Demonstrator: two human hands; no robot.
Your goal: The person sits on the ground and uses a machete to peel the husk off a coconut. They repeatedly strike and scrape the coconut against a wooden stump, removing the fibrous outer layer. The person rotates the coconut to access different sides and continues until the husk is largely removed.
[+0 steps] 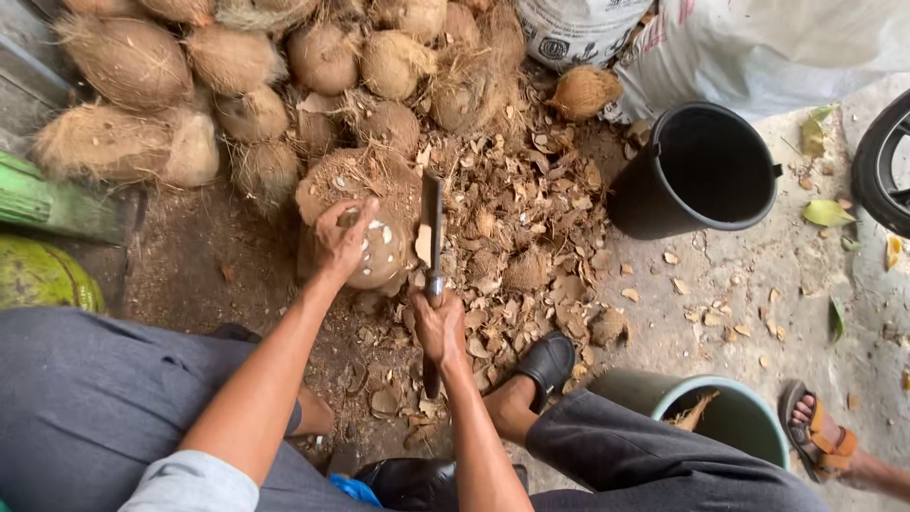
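Note:
My left hand [339,239] rests on top of a brown coconut [377,256] that sits on a wooden chopping block [355,180]. My right hand [439,327] grips the handle of a long cleaver [432,223], its blade upright beside the coconut's right side. Shell chips and husk fibres [531,237] cover the ground around the block.
A heap of husked coconuts [237,66] lies at the back. A black bucket [701,171] stands right, a green bucket [730,412] near my foot [545,365]. White sacks [720,47] are behind. Another person's sandalled foot [820,431] is at lower right.

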